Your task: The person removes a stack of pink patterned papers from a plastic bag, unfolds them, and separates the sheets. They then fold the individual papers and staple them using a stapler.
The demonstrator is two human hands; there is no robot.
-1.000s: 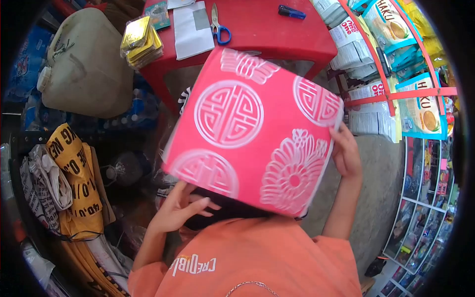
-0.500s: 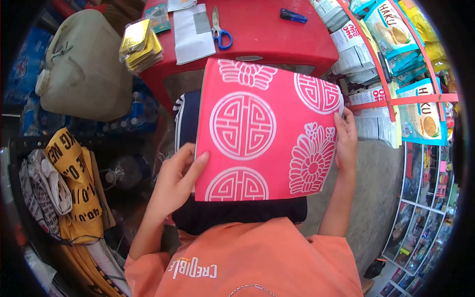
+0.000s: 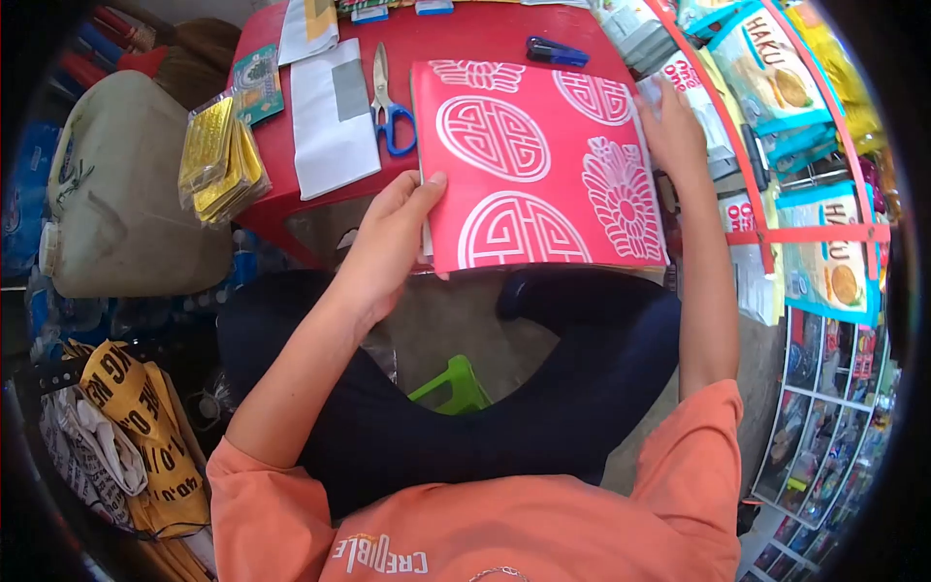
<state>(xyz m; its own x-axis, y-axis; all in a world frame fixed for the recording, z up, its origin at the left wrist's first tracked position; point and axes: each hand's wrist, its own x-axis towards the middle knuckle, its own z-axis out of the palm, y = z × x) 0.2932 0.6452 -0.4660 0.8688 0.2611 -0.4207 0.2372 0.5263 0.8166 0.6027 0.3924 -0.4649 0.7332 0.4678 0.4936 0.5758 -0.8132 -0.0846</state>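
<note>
A pink patterned paper (image 3: 538, 179) with white round and flower motifs lies over the front part of the red table (image 3: 465, 29), its near edge jutting past it. Layers show along its left side, so there may be several sheets. My left hand (image 3: 393, 228) grips that left edge, thumb on top and fingers beneath. At the upper right edge my right hand (image 3: 674, 136) holds the paper, its fingertips partly hidden. Scissors (image 3: 390, 116) with blue handles lie left of the paper, beside a folded white paper (image 3: 330, 145). A dark blue stapler-like item (image 3: 558, 51) sits behind.
Gold packets (image 3: 218, 160) lie at the table's left corner near a large plastic jerrycan (image 3: 136, 194). Snack packs (image 3: 771, 68) hang close on the right behind red straps. A green plastic stool (image 3: 456, 386) stands low between my knees.
Both hands have carried the pink paper forward from above my lap onto the table's front. My right hand has shifted to its upper right edge. My knees and the green stool now show.
</note>
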